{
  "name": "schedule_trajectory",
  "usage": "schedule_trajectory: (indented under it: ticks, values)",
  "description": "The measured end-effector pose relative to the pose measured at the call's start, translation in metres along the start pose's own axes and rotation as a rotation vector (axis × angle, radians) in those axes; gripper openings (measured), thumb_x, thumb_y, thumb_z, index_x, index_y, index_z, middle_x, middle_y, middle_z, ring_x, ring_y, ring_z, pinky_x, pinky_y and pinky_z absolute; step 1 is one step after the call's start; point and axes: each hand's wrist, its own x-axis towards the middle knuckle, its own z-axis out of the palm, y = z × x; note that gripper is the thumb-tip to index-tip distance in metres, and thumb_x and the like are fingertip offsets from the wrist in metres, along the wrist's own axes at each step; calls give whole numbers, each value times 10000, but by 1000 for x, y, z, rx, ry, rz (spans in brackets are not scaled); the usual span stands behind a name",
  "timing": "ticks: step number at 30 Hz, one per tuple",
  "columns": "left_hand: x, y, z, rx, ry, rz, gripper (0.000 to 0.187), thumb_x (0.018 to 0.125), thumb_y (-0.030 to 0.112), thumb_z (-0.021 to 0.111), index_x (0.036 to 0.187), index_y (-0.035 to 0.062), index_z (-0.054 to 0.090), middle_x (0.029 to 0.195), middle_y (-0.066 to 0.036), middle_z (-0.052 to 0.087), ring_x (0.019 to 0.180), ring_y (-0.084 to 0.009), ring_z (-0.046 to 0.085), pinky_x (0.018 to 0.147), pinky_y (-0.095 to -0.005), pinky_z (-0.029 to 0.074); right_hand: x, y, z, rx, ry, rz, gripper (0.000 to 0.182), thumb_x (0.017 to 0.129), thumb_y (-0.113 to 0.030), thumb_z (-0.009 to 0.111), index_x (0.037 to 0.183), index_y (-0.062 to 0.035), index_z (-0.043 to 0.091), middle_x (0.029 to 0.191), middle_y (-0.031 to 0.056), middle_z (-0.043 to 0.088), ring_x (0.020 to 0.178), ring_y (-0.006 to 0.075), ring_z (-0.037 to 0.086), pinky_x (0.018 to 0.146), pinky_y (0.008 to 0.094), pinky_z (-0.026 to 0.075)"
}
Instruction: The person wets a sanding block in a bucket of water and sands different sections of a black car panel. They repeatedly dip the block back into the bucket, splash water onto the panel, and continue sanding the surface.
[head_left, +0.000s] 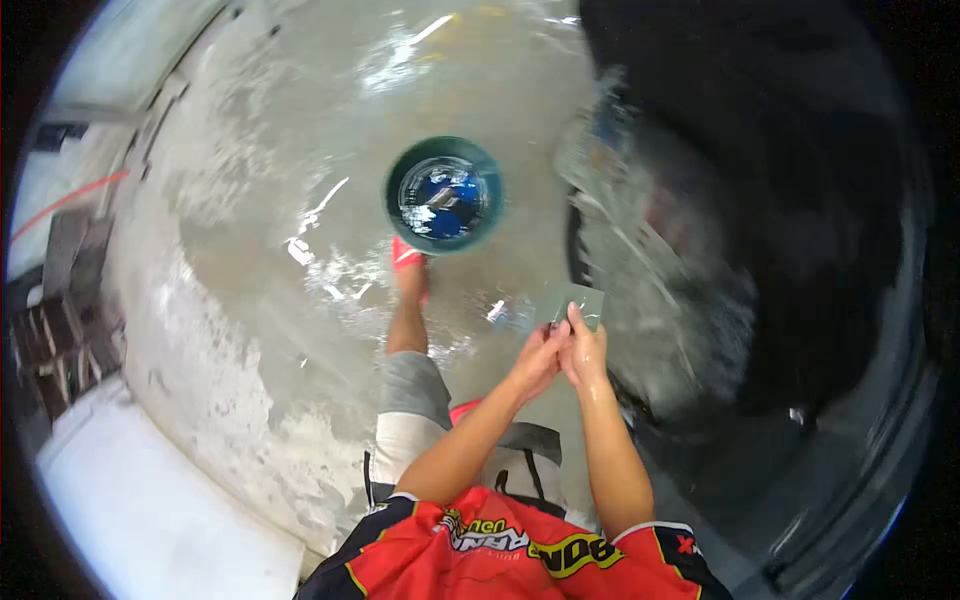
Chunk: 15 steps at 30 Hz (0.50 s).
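In front of my body, both hands are together at a thin grey-green sheet (585, 298) that looks like sandpaper. My left hand (539, 359) is closed at its lower left side. My right hand (584, 348) grips the lower edge, its thumb lying on top of the sheet. Both forearms reach forward, and the right one looks wet. Just right of the sheet is a large dark, glossy surface (800, 240) with a wet, greyish, blurred patch (680, 260).
A green bucket (397, 225) of water stands on the wet concrete floor (300, 130), ahead of my foot in a red shoe (408, 254). Something blue shows in the water. At left are a stack of dark pieces (55, 335), a white panel (160, 490) and a red hose-like line (70, 203).
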Motion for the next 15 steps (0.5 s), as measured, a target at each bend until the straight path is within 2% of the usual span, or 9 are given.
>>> schedule_trajectory:
  ticks: [2, 3, 4, 6, 8, 10, 12, 14, 15]
  values:
    - [53, 45, -54, -238, 44, 9, 330, 995, 419, 573, 1157, 133, 547, 1108, 16, 598, 1057, -126, 565, 920, -341, 450, 57, 23, 49, 250, -308, 342, 211, 978, -159, 611, 1103, 12, 603, 980, 97, 649, 862, 175, 634, 763, 320, 534]
    - [65, 78, -76, -248, 32, 66, 310, 994, 399, 581, 1089, 103, 590, 1010, 3, 637, 990, -132, 595, 873, -324, 483, 70, 15, 89, 140, -343, 331, 218, 971, -149, 616, 1107, 20, 605, 1004, 111, 657, 883, 174, 646, 782, 326, 546]
    - [78, 113, -91, -262, 63, 78, 310, 994, 399, 581, 1089, 103, 590, 1010, 3, 637, 990, -132, 595, 873, -324, 483, 98, 23, 122, 126, -353, 364, 218, 971, -149, 616, 1107, 20, 605, 1004, 111, 657, 883, 174, 646, 782, 326, 546]
    - [101, 180, -123, -13, 545, 241, 323, 1001, 383, 574, 1110, 79, 586, 1030, -32, 649, 1007, -158, 600, 826, -359, 515, 151, 43, 180, -700, -407, 231, 229, 973, -142, 610, 1144, 9, 625, 1073, 95, 666, 919, 177, 660, 799, 316, 557]
    - [108, 235, -169, 552, 538, 217, 360, 1002, 351, 579, 1173, 37, 543, 1065, -73, 648, 1057, -200, 600, 846, -408, 547, 189, 75, 224, -353, -674, 343, 250, 971, -170, 612, 1151, 4, 623, 1131, 114, 658, 964, 189, 659, 795, 314, 562]
    - [115, 300, -180, 119, 767, 315, 392, 1006, 307, 576, 1233, 1, 485, 1189, -136, 610, 1143, -249, 575, 912, -462, 554, 271, 104, 259, 9, -1028, 679, 269, 958, -221, 638, 1121, -8, 643, 1114, 110, 667, 985, 196, 656, 796, 325, 560]
    - [109, 315, -215, 146, 656, 475, 408, 1023, 285, 541, 1282, -15, 444, 1310, -161, 543, 1244, -300, 520, 1016, -537, 499, 341, 147, 265, -438, -711, 442, 302, 953, -197, 621, 1185, -3, 622, 1146, 146, 662, 1011, 241, 657, 884, 378, 541]
    - [95, 326, -225, 174, 543, 516, 405, 1044, 276, 489, 1340, 12, 409, 1397, -159, 488, 1316, -318, 466, 1067, -579, 438, 376, 180, 263, -1867, -257, -473, 400, 942, -223, 583, 1284, -16, 583, 1196, 193, 647, 1035, 333, 654, 950, 432, 513]
    - [88, 326, -234, 228, 490, 528, 457, 1045, 256, 476, 1429, 41, 354, 1414, -134, 487, 1349, -325, 435, 1114, -583, 380, 400, 207, 247, -1851, -251, -466, 400, 942, -223, 583, 1284, -16, 583, 1196, 193, 647, 1035, 333, 654, 950, 432, 513]
